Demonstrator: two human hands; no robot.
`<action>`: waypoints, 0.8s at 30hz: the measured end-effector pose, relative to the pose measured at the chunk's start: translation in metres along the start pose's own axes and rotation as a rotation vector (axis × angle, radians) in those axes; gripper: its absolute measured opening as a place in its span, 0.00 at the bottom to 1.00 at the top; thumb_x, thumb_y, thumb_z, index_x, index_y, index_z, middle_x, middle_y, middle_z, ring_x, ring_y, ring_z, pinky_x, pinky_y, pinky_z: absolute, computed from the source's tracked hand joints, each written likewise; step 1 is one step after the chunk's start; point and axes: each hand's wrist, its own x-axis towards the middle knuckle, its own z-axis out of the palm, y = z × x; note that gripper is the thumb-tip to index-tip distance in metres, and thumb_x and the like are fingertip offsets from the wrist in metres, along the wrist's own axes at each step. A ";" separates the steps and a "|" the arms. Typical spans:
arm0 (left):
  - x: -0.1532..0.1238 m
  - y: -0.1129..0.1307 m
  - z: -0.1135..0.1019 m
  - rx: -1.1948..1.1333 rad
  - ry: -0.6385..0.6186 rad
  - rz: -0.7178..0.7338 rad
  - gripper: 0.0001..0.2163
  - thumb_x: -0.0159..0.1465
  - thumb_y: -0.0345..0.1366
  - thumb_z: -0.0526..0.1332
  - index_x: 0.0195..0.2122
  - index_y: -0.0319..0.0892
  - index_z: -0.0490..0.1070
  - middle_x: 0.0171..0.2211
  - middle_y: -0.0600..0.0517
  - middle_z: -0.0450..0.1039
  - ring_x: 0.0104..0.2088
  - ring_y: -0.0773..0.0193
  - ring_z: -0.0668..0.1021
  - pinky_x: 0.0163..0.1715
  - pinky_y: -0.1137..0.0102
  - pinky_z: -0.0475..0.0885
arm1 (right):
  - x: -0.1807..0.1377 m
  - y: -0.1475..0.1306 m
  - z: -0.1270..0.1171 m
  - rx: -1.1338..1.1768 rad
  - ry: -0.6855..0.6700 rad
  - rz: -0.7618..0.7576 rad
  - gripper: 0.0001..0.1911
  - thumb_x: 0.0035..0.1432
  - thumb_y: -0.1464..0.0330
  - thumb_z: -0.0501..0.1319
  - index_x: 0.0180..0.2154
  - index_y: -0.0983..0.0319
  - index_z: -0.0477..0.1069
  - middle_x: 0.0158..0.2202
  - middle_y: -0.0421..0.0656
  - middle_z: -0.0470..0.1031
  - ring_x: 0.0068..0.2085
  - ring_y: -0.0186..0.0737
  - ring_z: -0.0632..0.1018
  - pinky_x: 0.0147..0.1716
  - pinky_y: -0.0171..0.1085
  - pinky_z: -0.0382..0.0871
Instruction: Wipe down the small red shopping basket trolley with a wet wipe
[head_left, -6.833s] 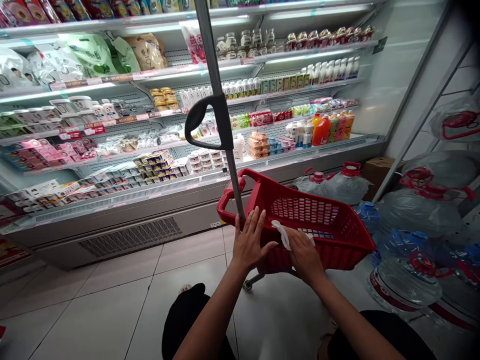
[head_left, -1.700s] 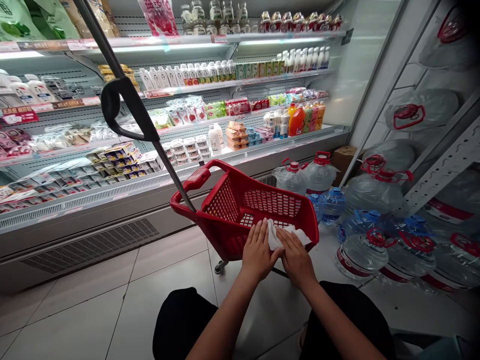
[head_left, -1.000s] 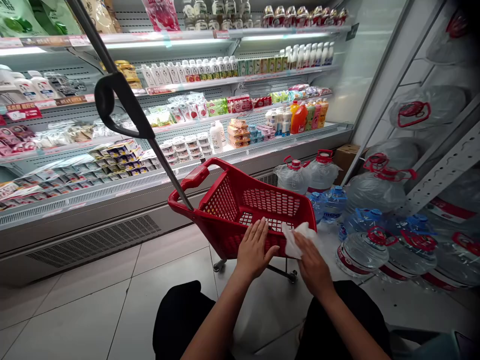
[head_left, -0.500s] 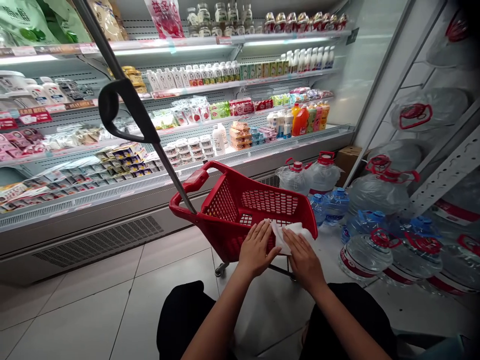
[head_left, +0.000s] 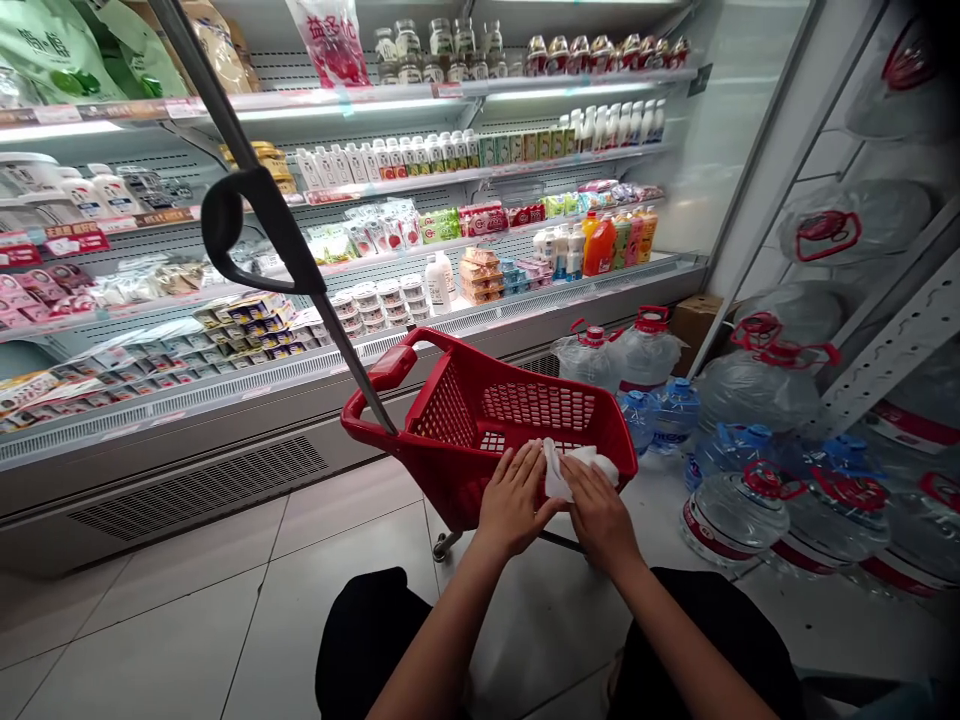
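A red shopping cart (head_left: 540, 392) with a perforated plastic basket stands in front of me. My left hand (head_left: 516, 498) lies flat against the basket's near side, fingers stretched up to the rim and touching no more than the edge of the cloth, if that. Beside it my right hand (head_left: 598, 510) presses a bunched white cloth (head_left: 556, 470) onto the same near side and rim. Part of the cloth is hidden under the right fingers. The cart's long grey pole (head_left: 339, 335) with a black hook-shaped grip (head_left: 262, 235) rises to the upper left.
A refrigerated display shelf (head_left: 480, 180) with yogurt, milk and juice runs behind the cart. Large water bottles with red handles (head_left: 735, 515) crowd the floor and rack on the right. A cardboard box (head_left: 691, 322) stands behind them. Pale tiles (head_left: 172, 610) cover the floor.
My right hand has slid a little left with the cloth, closer to my left hand, and the cloth's outline has changed. My left hand stays nearly in place on the basket.
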 end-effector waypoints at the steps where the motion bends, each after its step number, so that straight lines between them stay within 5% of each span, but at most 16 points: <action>1: -0.004 -0.006 -0.004 0.027 0.014 -0.024 0.35 0.75 0.57 0.47 0.77 0.44 0.43 0.76 0.51 0.45 0.75 0.59 0.53 0.74 0.56 0.49 | -0.006 0.009 -0.002 -0.010 0.012 0.013 0.34 0.68 0.73 0.48 0.74 0.63 0.51 0.68 0.50 0.68 0.69 0.47 0.68 0.70 0.54 0.58; 5: -0.021 -0.026 -0.021 0.099 0.059 -0.151 0.33 0.76 0.55 0.48 0.77 0.47 0.44 0.76 0.52 0.46 0.75 0.57 0.54 0.75 0.53 0.45 | -0.026 0.043 -0.011 -0.073 0.066 0.105 0.27 0.69 0.72 0.49 0.67 0.65 0.63 0.64 0.53 0.73 0.64 0.52 0.73 0.69 0.58 0.59; 8: -0.023 -0.026 -0.023 0.102 0.059 -0.180 0.35 0.75 0.58 0.48 0.77 0.45 0.44 0.76 0.50 0.47 0.75 0.56 0.55 0.75 0.52 0.46 | -0.012 0.025 -0.004 -0.089 0.050 0.101 0.26 0.68 0.74 0.48 0.64 0.66 0.68 0.64 0.53 0.72 0.65 0.52 0.72 0.70 0.58 0.56; 14: -0.018 -0.027 -0.027 0.111 0.026 -0.133 0.37 0.74 0.58 0.48 0.77 0.41 0.45 0.75 0.48 0.51 0.73 0.55 0.58 0.73 0.56 0.53 | 0.034 -0.055 0.026 0.040 -0.006 -0.065 0.36 0.67 0.76 0.47 0.75 0.63 0.47 0.71 0.48 0.62 0.71 0.45 0.63 0.70 0.51 0.58; 21: -0.025 -0.071 -0.070 0.201 0.100 -0.303 0.33 0.75 0.55 0.48 0.75 0.43 0.52 0.73 0.48 0.55 0.72 0.52 0.61 0.74 0.51 0.47 | 0.007 -0.011 0.019 0.011 0.046 -0.014 0.40 0.65 0.78 0.50 0.76 0.63 0.42 0.70 0.49 0.65 0.69 0.48 0.66 0.70 0.54 0.59; 24: -0.024 -0.072 -0.072 0.174 0.095 -0.295 0.35 0.74 0.58 0.49 0.75 0.42 0.51 0.73 0.45 0.56 0.72 0.50 0.63 0.74 0.49 0.47 | 0.021 -0.022 0.021 0.019 0.037 -0.012 0.39 0.65 0.78 0.49 0.75 0.65 0.45 0.68 0.51 0.67 0.68 0.48 0.68 0.70 0.55 0.57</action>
